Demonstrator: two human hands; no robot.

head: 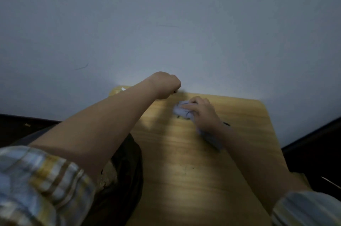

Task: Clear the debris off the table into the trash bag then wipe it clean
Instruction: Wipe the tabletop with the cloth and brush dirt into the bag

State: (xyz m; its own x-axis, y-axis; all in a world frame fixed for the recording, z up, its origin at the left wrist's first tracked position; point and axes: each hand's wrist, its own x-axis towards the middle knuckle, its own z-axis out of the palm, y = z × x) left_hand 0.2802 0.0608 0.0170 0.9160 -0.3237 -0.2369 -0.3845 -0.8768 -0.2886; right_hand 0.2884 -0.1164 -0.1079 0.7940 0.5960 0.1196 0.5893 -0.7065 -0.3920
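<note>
The right hand (202,113) has its grip bunched on the cloth (181,110), pressed to the table (193,161), nearer the dark specks (186,167) lying toward the body than the curled, seemingly empty left hand (166,85).

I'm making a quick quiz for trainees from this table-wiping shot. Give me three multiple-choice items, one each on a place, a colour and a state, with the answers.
1. Where does the cloth lie?
A. on the wooden table, towards its far end
B. on the floor
C. inside the dark bag

2. What colour is the cloth?
A. bright red
B. pale bluish-grey
C. black

3. How is the left hand set?
A. flat, fingers spread on the table
B. curled into a fist at the table's far edge
C. resting in the person's lap

Answers: 1 A, the right hand holds it on the tabletop; 2 B, it looks pale against the yellow wood; 3 B, the fingers are tucked under, and whether they hold anything is hidden.
</note>
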